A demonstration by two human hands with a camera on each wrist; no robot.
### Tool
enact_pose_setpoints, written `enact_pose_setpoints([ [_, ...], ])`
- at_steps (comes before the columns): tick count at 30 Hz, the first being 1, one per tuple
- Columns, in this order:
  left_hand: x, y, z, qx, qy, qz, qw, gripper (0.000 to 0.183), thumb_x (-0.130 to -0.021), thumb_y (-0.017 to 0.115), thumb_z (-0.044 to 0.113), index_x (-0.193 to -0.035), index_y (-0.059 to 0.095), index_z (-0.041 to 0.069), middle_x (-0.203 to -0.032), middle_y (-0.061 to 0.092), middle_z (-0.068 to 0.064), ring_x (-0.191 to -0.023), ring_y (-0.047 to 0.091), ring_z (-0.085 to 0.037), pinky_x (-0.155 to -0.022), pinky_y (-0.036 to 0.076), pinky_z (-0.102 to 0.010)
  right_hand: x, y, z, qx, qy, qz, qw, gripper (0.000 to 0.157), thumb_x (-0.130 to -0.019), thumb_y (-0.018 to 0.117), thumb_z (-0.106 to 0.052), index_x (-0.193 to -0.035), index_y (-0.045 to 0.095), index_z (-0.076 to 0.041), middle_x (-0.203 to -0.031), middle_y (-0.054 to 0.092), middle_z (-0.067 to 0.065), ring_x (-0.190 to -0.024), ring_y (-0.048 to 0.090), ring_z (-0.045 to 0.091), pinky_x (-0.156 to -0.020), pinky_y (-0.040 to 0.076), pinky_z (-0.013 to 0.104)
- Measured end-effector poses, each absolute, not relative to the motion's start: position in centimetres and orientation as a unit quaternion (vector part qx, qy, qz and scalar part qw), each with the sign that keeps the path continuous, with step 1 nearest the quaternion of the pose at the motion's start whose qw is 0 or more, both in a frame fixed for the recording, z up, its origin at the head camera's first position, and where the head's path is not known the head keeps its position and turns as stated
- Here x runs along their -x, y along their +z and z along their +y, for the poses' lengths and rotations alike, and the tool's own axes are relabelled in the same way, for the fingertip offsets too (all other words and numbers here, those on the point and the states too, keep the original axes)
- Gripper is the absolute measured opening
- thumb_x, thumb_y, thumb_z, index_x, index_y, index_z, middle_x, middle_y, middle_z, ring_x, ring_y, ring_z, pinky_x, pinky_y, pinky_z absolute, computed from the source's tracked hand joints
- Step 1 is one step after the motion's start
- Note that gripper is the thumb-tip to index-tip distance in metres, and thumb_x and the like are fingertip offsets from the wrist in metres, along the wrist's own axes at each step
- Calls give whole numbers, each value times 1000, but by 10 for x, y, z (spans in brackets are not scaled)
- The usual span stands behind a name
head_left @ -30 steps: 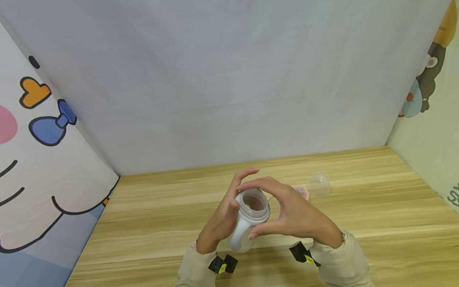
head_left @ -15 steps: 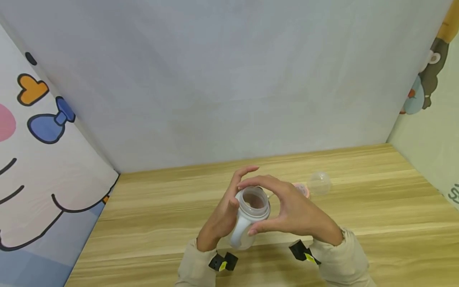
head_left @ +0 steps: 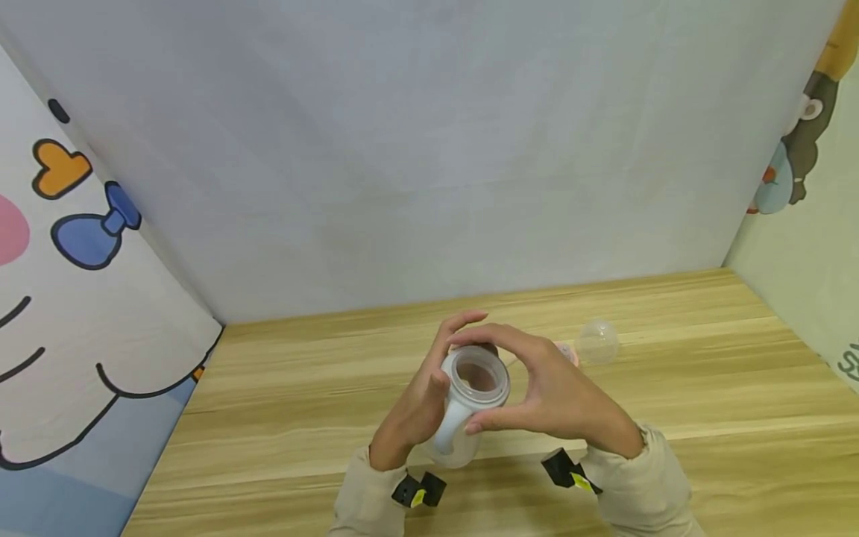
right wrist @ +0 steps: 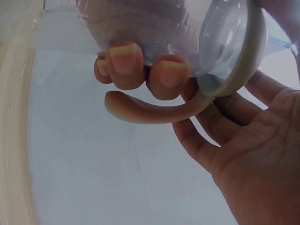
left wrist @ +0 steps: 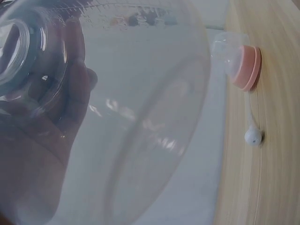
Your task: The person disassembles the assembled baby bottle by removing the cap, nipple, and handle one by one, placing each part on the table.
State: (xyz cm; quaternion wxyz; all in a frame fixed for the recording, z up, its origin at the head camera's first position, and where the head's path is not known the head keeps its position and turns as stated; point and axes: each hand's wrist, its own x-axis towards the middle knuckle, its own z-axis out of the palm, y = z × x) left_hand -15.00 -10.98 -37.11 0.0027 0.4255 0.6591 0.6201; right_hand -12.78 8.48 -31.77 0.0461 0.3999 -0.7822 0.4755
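Note:
A clear baby bottle is held off the table, tilted, with its open mouth facing up. Round its neck sits a white ring with a curved handle. My left hand grips the bottle body from the left; in the right wrist view its fingertips curl round the clear wall. From the right, my right hand holds the white ring between thumb and fingers. Behind that hand lies a pink collar with a clear teat, from which a thin straw with a white weighted end extends.
Beside the pink collar, a clear dome cap rests on the wooden table. A pale cloth wall rises behind the table, with printed cartoon panels at left and right. Small black cameras are strapped to both wrists.
The white ring has moved up along the bottle's neck, nearer the rim, and the right hand has risen slightly with it. The left hand stays nearly in place.

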Motion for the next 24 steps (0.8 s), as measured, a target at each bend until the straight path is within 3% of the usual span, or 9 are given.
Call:
enact_pose_setpoints([
  [11,151,-371,-110,-431,606,669,-9,97,-92,16,83,-155,20,10,-114,56,-25,-101,59,-10,-90,53,-30,127,-317,87,-395,477,-783,58,77,-69,94,-29,-136,58,-23,-136,63,-8,-126,58,11,-110,44,27],
  [17,150,-371,-110,-417,590,691,-28,96,-93,12,82,-155,23,9,-131,52,-23,-117,54,-17,-101,47,-34,125,-315,89,-394,488,-776,67,75,-68,95,-26,-134,59,-20,-134,64,-5,-125,58,11,-109,43,27],
  [20,150,-371,-110,-412,587,696,-31,94,-94,11,81,-155,24,10,-135,50,-23,-117,54,-19,-99,47,-34,126,-314,89,-401,499,-765,66,75,-68,95,-23,-133,59,-19,-133,64,-1,-123,58,11,-108,43,24],
  [24,150,-370,-110,-419,602,679,-15,92,-95,13,79,-154,22,9,-110,61,-27,-96,62,-11,-83,55,-31,126,-314,90,-408,507,-757,59,74,-69,95,-21,-134,59,-18,-134,63,-1,-123,57,11,-110,43,23],
])
